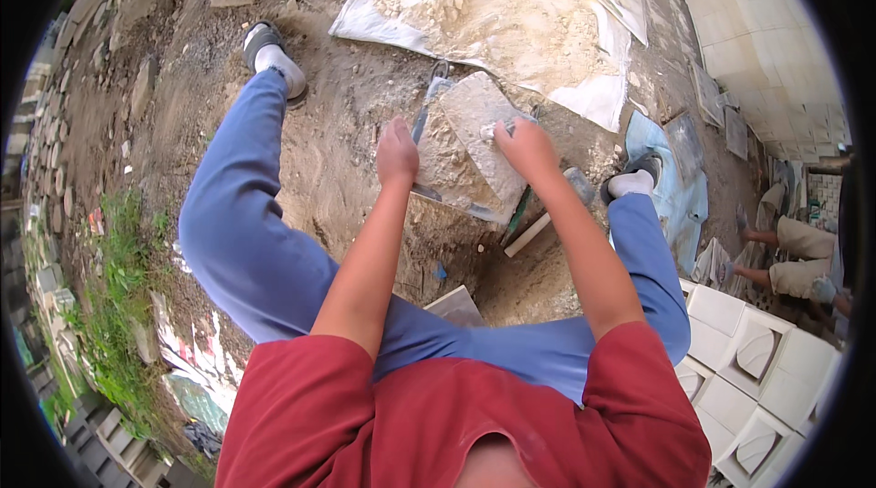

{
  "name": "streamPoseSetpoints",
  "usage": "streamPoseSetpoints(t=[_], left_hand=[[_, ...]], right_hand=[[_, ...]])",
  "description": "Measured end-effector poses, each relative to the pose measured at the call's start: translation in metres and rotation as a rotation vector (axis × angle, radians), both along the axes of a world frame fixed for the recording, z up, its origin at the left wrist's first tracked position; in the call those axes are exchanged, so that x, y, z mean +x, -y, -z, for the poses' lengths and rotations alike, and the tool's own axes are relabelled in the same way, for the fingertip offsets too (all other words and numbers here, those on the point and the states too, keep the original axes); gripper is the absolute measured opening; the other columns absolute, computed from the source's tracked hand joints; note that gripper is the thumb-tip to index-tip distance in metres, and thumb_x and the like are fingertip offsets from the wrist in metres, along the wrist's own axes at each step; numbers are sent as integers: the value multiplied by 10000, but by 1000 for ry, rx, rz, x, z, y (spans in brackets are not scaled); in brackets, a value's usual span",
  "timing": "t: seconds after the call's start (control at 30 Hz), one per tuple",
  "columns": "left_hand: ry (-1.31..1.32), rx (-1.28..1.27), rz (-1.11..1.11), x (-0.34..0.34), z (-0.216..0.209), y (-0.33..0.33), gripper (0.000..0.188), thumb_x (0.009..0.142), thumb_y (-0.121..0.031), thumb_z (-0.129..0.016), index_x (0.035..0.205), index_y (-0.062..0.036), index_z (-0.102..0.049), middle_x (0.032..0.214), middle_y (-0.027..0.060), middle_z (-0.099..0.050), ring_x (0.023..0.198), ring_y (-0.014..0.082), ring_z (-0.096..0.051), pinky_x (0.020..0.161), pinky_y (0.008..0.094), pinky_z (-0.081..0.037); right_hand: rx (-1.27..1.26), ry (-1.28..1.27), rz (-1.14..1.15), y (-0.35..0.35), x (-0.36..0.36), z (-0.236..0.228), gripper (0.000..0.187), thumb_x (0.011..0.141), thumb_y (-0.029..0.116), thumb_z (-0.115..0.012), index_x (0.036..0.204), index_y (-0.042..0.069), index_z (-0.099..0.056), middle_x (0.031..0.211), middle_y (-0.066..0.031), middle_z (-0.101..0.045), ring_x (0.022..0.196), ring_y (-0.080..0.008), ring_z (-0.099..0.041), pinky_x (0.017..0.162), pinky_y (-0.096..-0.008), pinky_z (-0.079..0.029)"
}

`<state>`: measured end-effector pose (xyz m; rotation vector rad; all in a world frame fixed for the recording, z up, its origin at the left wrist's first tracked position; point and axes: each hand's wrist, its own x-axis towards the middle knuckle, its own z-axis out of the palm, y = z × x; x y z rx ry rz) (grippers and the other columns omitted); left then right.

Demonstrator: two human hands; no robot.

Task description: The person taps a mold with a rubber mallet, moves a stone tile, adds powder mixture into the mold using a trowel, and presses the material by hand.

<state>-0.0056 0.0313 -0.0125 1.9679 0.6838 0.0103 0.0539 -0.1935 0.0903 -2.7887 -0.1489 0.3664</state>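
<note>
In front of me lies a squarish frame [422, 123] with dark edge strips, like a shallow mould, filled with pale crumbly material [447, 160]. Across its right part rests a flat, rough, pale grey slab [474, 114], set at an angle. My right hand [526, 150] is closed at the slab's right side, fingers curled by a small whitish patch; what they grip is not clear. My left hand [398, 152] is at the frame's left edge, fingers pressed together and curled; anything inside them is hidden.
Beyond the frame, a white sheet [383, 5] carries a heap of pale powder and lumps [493, 9]. Pale hollow blocks [730, 342] are stacked at lower right. A light blue sheet [680, 205] lies by my right foot. Another person [803, 255] is at far right.
</note>
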Motion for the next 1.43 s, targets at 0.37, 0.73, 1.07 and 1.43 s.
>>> streamPoseSetpoints(t=[0.37,0.73,1.07,1.43], left_hand=[[83,-57,-195,-7,1,-9,713,1084,-493,-246,1073,32,-728,1105,303,-705,1083,497,-641,950,539,-490],[79,-32,-245,-6,8,-10,711,1082,-489,-240,1004,36,-713,1046,319,-695,1041,509,-639,928,568,-479],[64,4,-250,-4,1,-8,710,1082,-487,-247,990,36,-720,1047,317,-700,1030,513,-648,935,575,-487],[-28,-12,-212,-4,2,-11,734,1074,-520,-242,1084,24,-734,1103,336,-689,1083,508,-645,990,566,-474]], right_hand=[[-20,25,-46,-26,6,8,494,962,426,-531,950,-35,-710,945,-291,-710,893,-457,-693,839,-539,-551],[-31,9,-77,-38,0,-21,484,949,424,-529,934,-21,-720,960,-281,-716,911,-449,-696,835,-519,-558],[-82,26,-63,-41,-11,-14,469,945,412,-522,964,0,-743,974,-265,-726,922,-439,-703,833,-524,-566],[-241,-119,-196,-37,6,-6,477,942,443,-539,1055,31,-753,1050,-280,-723,979,-414,-712,893,-514,-559]])
